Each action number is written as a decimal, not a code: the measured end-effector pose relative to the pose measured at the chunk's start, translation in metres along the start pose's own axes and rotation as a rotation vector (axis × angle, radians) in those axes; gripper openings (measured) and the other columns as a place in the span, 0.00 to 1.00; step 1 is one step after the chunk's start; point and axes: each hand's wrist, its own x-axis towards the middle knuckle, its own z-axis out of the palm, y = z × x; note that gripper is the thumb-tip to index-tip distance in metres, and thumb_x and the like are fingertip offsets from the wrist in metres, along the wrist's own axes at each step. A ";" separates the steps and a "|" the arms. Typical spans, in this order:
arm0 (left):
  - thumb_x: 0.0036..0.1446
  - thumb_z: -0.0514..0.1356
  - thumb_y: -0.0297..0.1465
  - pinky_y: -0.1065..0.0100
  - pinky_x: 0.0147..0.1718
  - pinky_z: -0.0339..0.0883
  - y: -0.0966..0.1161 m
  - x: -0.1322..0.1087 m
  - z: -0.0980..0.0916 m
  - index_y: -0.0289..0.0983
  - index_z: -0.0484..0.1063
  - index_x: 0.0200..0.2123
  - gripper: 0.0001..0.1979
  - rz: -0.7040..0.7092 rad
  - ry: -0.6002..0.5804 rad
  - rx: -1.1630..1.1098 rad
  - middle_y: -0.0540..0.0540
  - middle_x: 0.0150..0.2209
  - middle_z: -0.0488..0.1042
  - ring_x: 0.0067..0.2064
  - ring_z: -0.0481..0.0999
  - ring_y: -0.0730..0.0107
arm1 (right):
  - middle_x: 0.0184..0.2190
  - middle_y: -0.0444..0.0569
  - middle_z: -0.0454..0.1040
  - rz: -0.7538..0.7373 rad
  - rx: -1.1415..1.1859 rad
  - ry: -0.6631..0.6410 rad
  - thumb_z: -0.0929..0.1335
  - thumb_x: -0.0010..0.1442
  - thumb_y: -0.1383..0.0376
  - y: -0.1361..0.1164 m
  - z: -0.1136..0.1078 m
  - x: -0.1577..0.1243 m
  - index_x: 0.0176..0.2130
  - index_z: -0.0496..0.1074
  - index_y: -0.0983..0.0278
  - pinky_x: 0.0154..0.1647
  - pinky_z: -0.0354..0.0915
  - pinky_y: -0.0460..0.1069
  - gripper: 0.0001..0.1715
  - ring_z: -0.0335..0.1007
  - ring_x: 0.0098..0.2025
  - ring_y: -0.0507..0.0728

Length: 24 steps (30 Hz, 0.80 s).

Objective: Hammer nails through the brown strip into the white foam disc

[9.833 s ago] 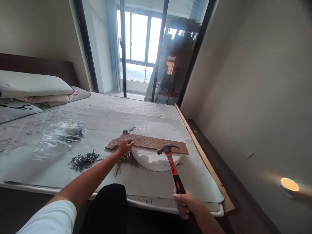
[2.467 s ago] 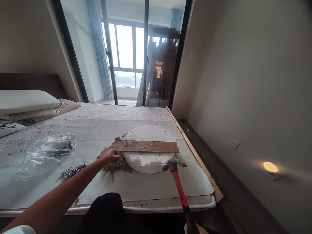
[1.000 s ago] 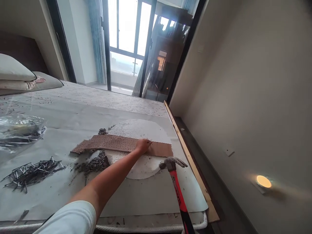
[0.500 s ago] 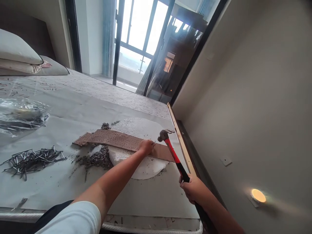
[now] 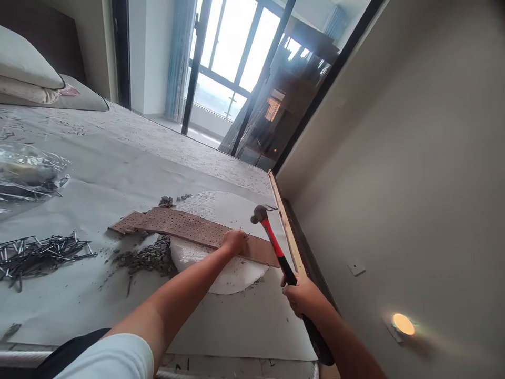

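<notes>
Nearest, a white sleeve stretched across the edge of the bed, in front of the brown perforated board. On the near right side of the board, the right hand had its fingers wrapped around the black grip of a claw hammer, whose head was raised and showed past the board's far edge. A pale sheet lay spread under the board, with a heap of nails well apart to the board's left and grey rubble just beside its near edge. The left hand rested on the board, right of its middle, the fingers pressed together and pinching what looked like a nail, mostly hidden. The board, dotted with small holes except at its plain right end, lay across a white round slab that showed on its near and far sides. Left of the board and farther back sat a clear plastic bag. A wooden rail ran to the board's right; far behind the board were a pillow, to the left, and a window.
</notes>
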 end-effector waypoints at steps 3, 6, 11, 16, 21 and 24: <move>0.58 0.51 0.38 0.67 0.36 0.62 0.001 0.000 -0.001 0.36 0.78 0.34 0.18 0.000 -0.006 0.009 0.40 0.38 0.78 0.39 0.74 0.62 | 0.09 0.31 0.48 -0.090 0.071 0.052 0.62 0.39 0.66 -0.015 -0.009 -0.008 0.29 0.57 0.60 0.10 0.43 0.43 0.12 0.44 0.10 0.46; 0.58 0.51 0.38 0.67 0.37 0.62 0.000 -0.001 -0.001 0.37 0.78 0.34 0.18 -0.012 -0.012 -0.014 0.40 0.39 0.78 0.39 0.74 0.62 | 0.09 0.31 0.48 -0.053 0.095 0.049 0.61 0.38 0.67 -0.012 -0.003 -0.005 0.29 0.56 0.60 0.10 0.43 0.43 0.12 0.43 0.10 0.46; 0.56 0.53 0.37 0.64 0.38 0.62 0.000 -0.002 -0.001 0.34 0.78 0.31 0.17 -0.032 -0.012 -0.048 0.37 0.36 0.77 0.39 0.74 0.58 | 0.08 0.31 0.47 0.109 -0.015 -0.041 0.60 0.36 0.71 0.011 0.012 0.009 0.26 0.54 0.60 0.09 0.44 0.43 0.12 0.42 0.09 0.47; 0.57 0.52 0.37 0.64 0.38 0.62 0.002 -0.001 -0.002 0.35 0.78 0.30 0.16 -0.001 -0.004 -0.035 0.38 0.37 0.77 0.39 0.74 0.59 | 0.09 0.31 0.48 -0.064 0.043 0.021 0.61 0.39 0.68 -0.003 -0.002 -0.001 0.28 0.56 0.60 0.10 0.44 0.43 0.11 0.44 0.10 0.47; 0.56 0.52 0.36 0.64 0.39 0.61 0.000 -0.002 -0.001 0.35 0.78 0.30 0.16 -0.007 -0.008 -0.051 0.39 0.37 0.77 0.39 0.73 0.59 | 0.09 0.31 0.48 -0.007 0.035 0.007 0.60 0.38 0.69 0.007 0.007 0.007 0.27 0.55 0.60 0.10 0.43 0.43 0.11 0.44 0.09 0.46; 0.56 0.52 0.36 0.64 0.38 0.61 -0.001 -0.003 0.001 0.34 0.78 0.30 0.17 0.004 -0.006 -0.016 0.37 0.36 0.77 0.39 0.73 0.58 | 0.09 0.31 0.47 0.093 -0.004 -0.025 0.60 0.36 0.71 0.020 0.013 0.015 0.27 0.55 0.60 0.10 0.42 0.43 0.12 0.43 0.10 0.45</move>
